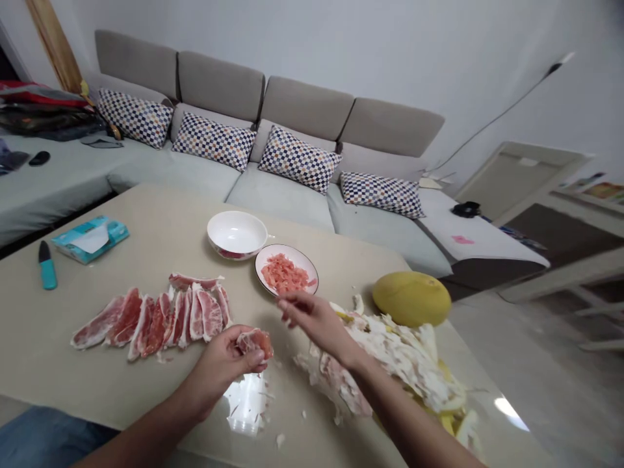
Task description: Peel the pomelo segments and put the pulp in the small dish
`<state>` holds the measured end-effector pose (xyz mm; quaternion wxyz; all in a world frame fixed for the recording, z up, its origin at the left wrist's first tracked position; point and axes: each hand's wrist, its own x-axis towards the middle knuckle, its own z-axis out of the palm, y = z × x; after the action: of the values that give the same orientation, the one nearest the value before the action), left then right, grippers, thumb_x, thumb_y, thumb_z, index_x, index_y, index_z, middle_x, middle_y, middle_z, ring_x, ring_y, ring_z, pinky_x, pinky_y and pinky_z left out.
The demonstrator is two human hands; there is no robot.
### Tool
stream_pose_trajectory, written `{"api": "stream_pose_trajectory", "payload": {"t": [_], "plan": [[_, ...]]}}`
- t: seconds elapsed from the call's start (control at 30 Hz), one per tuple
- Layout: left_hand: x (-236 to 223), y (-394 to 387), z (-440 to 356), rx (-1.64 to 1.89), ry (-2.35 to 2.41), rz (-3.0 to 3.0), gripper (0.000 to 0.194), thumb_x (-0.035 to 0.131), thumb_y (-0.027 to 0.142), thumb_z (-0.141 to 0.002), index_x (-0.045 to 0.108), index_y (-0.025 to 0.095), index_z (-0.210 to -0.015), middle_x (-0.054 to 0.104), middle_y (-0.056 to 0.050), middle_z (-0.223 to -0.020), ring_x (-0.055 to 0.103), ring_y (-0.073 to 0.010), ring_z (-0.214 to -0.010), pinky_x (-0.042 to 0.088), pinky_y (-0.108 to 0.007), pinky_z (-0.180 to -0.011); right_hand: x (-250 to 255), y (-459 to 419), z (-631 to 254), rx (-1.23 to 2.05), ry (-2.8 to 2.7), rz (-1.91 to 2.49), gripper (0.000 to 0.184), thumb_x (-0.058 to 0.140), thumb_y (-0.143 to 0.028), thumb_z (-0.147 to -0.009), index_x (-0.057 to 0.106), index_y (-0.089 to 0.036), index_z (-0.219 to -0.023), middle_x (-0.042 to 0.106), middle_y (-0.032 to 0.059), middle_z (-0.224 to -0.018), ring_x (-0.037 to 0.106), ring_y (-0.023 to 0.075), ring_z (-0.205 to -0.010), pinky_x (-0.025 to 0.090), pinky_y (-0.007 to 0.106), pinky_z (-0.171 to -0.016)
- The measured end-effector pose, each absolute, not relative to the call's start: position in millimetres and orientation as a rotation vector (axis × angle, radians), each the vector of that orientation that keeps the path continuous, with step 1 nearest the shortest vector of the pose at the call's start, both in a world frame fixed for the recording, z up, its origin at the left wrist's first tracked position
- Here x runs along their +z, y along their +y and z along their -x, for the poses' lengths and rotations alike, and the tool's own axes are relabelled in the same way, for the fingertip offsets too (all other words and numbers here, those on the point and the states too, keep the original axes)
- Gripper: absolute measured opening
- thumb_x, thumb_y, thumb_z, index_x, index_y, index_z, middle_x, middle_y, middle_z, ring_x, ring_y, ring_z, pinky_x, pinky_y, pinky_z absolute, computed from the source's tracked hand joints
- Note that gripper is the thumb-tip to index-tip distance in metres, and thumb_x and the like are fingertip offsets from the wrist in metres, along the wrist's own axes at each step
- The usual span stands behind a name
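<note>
A peeled pink citrus segment with whitish, partly torn membrane [258, 340] sits in the left hand [225, 354], grasped between the thumb, which lies along its near side, and the curled fingers. Its visible length runs roughly left to right, with the bared orange-pink end pointing away from the palm, towards the right-hand side; the other end is hidden in the grip.

The right hand [312, 323] hovers apart from the segment, to its right and slightly farther out, fingers bent and tips close together; whether they pinch a scrap I cannot tell. This hand is the nearer one to the round white dark-rimmed plate [307, 259], its fingertips just by the near edge. Loose pink flesh pieces [283, 272] lie on that plate, beyond the segment.

A deep white bowl with a red-patterned outside [237, 233] stands just beside the plate. Left of the left hand, more membrane-covered segments [160, 322] lie in a row. Under and beyond the right forearm spreads a heap of white pith and yellow peel [404, 354], beside a whole yellow oval fruit [412, 299].
</note>
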<state>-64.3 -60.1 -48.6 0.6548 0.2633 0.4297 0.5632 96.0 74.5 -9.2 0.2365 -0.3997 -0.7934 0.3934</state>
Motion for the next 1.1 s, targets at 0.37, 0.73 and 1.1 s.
{"api": "stream_pose_trajectory", "payload": {"t": [0.37, 0.73, 1.1], "plan": [[-50.0, -65.5, 48.9, 1.237, 1.071, -0.729, 0.029, 0.077, 0.029, -0.068, 0.061, 0.017, -0.090, 0.068, -0.003, -0.081, 0.063, -0.0182, -0.077, 0.050, -0.028, -0.070, -10.6, -1.0, -112.9, 1.693, -1.827, 1.194, 0.025, 0.073, -0.036, -0.075, 0.065, -0.019, -0.090, 0.067, -0.0002, -0.063, 0.061, 0.0136, -0.059, 0.046, 0.023, -0.057], [-48.1, -65.1, 52.7, 1.219, 0.984, -0.693, 0.030, 0.078, 0.027, -0.067, 0.061, 0.017, -0.089, 0.068, -0.003, -0.080, 0.064, -0.0190, -0.078, 0.050, -0.032, -0.074, -14.3, 2.6, -114.2, 1.936, -1.631, 1.098, 0.032, 0.074, -0.045, -0.074, 0.067, -0.017, -0.089, 0.068, 0.0013, -0.066, 0.062, 0.0123, -0.061, 0.049, 0.024, -0.062], [-46.7, -64.9, 55.1, 1.265, 0.963, -0.596, 0.032, 0.078, 0.030, -0.069, 0.060, 0.019, -0.094, 0.068, -0.001, -0.085, 0.063, -0.0178, -0.082, 0.048, -0.030, -0.078, -18.8, 5.8, -115.8, 2.205, -1.137, 1.075, 0.034, 0.080, -0.039, -0.069, 0.069, -0.020, -0.094, 0.069, 0.0011, -0.084, 0.067, 0.0130, -0.077, 0.053, 0.023, -0.073]]}}
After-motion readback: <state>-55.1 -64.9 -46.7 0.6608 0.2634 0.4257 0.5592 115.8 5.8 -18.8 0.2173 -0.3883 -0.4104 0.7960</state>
